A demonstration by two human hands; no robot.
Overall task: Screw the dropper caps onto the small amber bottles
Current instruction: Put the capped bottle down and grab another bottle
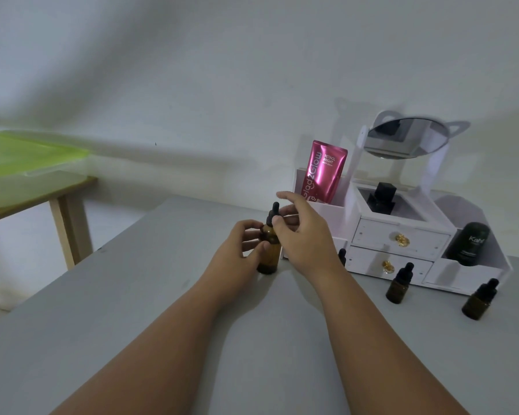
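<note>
An amber bottle [269,252] stands upright on the grey table [132,295] near its far edge. My left hand [240,250] grips its body from the left. My right hand [300,229] pinches the black dropper cap [274,214] on the bottle's neck with thumb and fingers. Two smaller amber bottles with black dropper caps on stand to the right, one [399,283] in front of the drawers and one [480,299] further right. The black cap of a third one [342,255] peeks out behind my right wrist.
A white cosmetics organiser [402,235] with two drawers and a mirror [408,137] stands at the back right, holding a pink pouch [324,172], a black item [382,197] and a black tube [469,244]. A wooden side table [63,205] with a green-lidded bin [21,157] is left.
</note>
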